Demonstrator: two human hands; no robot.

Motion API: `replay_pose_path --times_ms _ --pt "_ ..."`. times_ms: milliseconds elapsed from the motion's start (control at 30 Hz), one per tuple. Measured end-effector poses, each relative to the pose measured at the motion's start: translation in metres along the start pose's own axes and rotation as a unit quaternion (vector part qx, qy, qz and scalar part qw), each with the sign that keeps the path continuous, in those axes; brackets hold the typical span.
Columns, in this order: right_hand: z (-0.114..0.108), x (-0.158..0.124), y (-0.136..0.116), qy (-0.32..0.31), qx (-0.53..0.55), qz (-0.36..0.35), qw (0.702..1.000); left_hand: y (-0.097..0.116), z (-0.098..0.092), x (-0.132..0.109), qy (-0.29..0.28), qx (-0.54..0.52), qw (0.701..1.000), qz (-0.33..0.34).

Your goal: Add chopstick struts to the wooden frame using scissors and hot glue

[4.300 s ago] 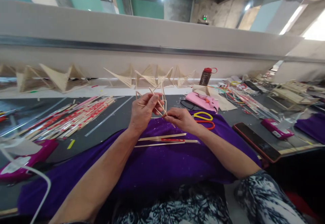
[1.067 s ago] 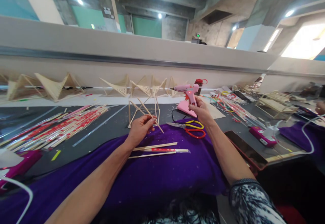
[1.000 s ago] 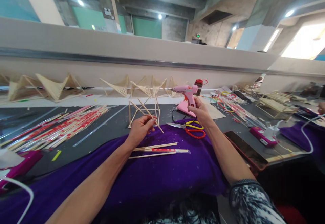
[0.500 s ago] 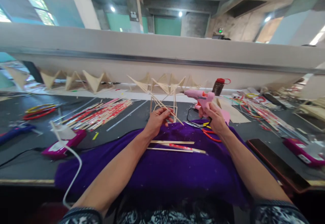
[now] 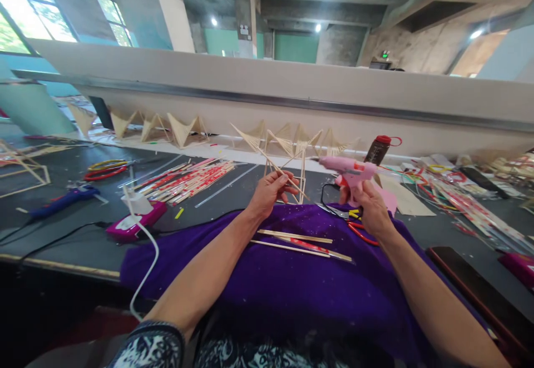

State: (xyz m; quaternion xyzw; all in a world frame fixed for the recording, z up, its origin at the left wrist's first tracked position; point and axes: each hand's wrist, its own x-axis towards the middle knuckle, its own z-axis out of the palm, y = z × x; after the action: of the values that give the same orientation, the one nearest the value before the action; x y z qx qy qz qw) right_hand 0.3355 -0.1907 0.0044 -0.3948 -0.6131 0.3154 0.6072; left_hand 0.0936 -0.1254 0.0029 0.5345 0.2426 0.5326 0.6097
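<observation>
My left hand (image 5: 269,191) is closed on a thin stick of an open wooden stick frame (image 5: 298,174) that stands at the far edge of the purple cloth (image 5: 292,296). My right hand (image 5: 369,208) grips the handle of a pink glue gun (image 5: 346,169), whose nozzle points left toward the frame and ends a short way from it. Loose sticks and a red-wrapped pair (image 5: 302,243) lie on the cloth just below both hands. Red and yellow scissors (image 5: 354,220) lie partly under my right hand.
A pile of red-wrapped chopsticks (image 5: 187,178) lies at left. Finished stick models (image 5: 183,129) line the back ledge. A magenta charger with white cable (image 5: 131,226), a blue glue gun (image 5: 62,201), a dark bottle (image 5: 377,150) and a phone (image 5: 479,296) lie around.
My right hand picked up the pink glue gun and brought it left toward the frame. My left hand kept its hold on the frame. The view swung to the left.
</observation>
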Motion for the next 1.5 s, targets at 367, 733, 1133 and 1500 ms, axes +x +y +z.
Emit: replay_pose_path --times_ms 367,733,1133,1500 --pt "0.003 -0.008 0.001 -0.060 -0.048 0.069 0.995 0.007 -0.001 0.001 0.069 0.004 0.996 0.063" --pt "-0.002 -0.015 0.011 -0.033 -0.138 0.084 0.986 0.008 -0.007 0.005 0.095 0.042 0.990 0.095" --pt "-0.002 -0.012 0.000 -0.047 -0.045 0.085 0.994 0.004 0.010 -0.011 -0.110 0.124 0.984 -0.066" --pt "0.005 -0.017 -0.010 0.023 -0.029 0.013 0.999 -0.009 0.018 -0.017 -0.214 0.207 0.952 -0.073"
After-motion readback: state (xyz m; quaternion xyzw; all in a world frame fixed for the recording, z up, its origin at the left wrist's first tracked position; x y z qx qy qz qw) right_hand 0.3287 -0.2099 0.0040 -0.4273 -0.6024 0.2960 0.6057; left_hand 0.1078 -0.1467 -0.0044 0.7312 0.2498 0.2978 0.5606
